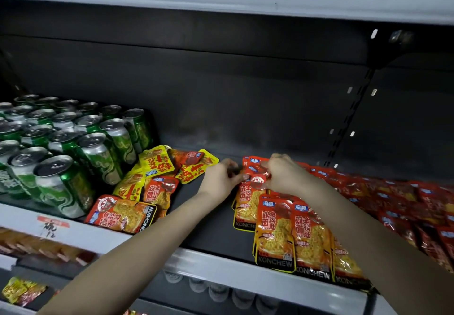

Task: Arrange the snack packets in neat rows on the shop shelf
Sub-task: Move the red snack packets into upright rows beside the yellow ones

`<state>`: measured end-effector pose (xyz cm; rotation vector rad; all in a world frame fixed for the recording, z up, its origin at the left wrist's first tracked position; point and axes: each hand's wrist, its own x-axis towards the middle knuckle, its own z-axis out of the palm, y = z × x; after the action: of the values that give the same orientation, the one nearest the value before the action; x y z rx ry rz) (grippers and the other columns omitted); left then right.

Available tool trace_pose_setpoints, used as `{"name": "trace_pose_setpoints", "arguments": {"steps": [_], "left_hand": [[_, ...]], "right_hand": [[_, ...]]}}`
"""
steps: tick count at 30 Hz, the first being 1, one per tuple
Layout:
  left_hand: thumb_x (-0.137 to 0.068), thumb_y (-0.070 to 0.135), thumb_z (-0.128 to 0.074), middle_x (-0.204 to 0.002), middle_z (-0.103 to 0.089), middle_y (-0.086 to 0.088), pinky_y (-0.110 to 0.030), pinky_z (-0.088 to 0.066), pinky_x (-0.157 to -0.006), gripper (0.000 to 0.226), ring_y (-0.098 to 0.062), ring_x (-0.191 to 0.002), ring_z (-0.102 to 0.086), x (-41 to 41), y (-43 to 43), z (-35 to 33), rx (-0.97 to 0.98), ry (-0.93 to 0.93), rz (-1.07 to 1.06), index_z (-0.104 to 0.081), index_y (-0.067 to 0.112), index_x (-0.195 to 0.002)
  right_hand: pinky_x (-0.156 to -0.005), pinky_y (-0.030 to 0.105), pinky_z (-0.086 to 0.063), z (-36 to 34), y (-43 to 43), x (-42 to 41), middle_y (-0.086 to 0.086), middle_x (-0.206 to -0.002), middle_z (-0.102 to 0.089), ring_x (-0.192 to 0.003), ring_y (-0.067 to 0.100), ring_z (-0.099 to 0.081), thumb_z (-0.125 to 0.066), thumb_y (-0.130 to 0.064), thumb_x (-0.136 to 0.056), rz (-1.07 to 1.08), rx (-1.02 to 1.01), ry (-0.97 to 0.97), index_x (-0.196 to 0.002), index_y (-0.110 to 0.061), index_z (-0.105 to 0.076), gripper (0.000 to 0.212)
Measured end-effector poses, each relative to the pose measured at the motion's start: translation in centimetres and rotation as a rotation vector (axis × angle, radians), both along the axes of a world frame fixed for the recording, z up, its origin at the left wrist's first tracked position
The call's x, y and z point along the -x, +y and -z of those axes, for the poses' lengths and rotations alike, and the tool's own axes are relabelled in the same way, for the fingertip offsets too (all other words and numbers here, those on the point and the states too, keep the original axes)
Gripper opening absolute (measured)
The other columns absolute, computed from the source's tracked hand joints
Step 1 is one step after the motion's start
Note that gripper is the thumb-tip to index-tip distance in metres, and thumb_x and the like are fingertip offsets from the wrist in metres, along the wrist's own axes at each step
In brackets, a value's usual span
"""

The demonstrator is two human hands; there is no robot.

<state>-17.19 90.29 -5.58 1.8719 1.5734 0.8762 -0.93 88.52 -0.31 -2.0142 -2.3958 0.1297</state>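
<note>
Dark shop shelf [196, 219] carries green cans [73, 147] at left, loose yellow and orange snack packets [157, 179] beside them, and right of centre an orange packet row [290, 231] whose rear packet [256, 179] both left hand [221, 179] and right hand [285, 174] pinch shut.

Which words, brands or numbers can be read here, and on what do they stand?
"KONCHEW": bottom edge of the orange snack packets at the shelf front.
"KONCHEW": the tilted orange packet beside the green cans.
Chinese characters on packets, cans and the handwritten shelf label: too blurred to read with confidence.
No numbers readable.
</note>
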Motion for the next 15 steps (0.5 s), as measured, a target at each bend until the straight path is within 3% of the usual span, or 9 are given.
{"name": "trace_pose_setpoints", "arguments": {"steps": [4,8,12,15], "left_hand": [[-0.081,0.041,-0.069,-0.092,-0.069,-0.007,-0.027,-0.05,-0.069,0.04,-0.023,-0.074,-0.063,2.9,0.3,-1.8,-0.103,0.026,-0.152,-0.06,0.014,-0.108],[-0.083,0.031,-0.068,-0.097,-0.071,-0.005,-0.014,-0.038,-0.069,0.03,-0.019,-0.092,-0.065,7.1,-0.7,-2.9,-0.177,0.014,-0.248,-0.063,0.011,-0.105],[-0.084,0.023,-0.067,-0.101,-0.071,-0.004,-0.02,-0.038,-0.075,0.024,-0.021,-0.097,-0.064,12.1,-2.6,-3.0,-0.21,0.098,-0.376,-0.065,0.012,-0.105],[-0.083,0.021,-0.069,-0.106,-0.07,-0.005,-0.018,-0.037,-0.078,0.027,-0.022,-0.102,-0.063,15.2,-3.9,-2.7,-0.177,0.156,-0.424,-0.066,0.01,-0.107]], "right_hand": [[-0.101,0.044,-0.041,-2.4,0.7,2.8,0.009,-0.129,-0.047,-0.123,0.031,-0.043,-0.06,-0.025,-0.087,-0.088,-0.109,0.062,-0.134,-0.012,-0.047,0.051],[-0.102,0.036,-0.04,-2.4,1.4,7.8,0.011,-0.129,-0.049,-0.122,0.03,-0.046,-0.06,-0.027,-0.087,-0.229,-0.094,0.151,-0.136,-0.016,-0.047,0.052],[-0.087,0.024,-0.04,-1.1,1.2,12.4,0.009,-0.119,-0.062,-0.113,0.026,-0.056,-0.059,-0.024,-0.087,-0.332,0.006,0.234,-0.123,-0.017,-0.06,0.037],[-0.075,0.024,-0.038,0.4,1.6,15.0,0.006,-0.104,-0.066,-0.098,0.021,-0.058,-0.062,-0.029,-0.086,-0.372,0.102,0.265,-0.096,-0.018,-0.062,0.015]]}}
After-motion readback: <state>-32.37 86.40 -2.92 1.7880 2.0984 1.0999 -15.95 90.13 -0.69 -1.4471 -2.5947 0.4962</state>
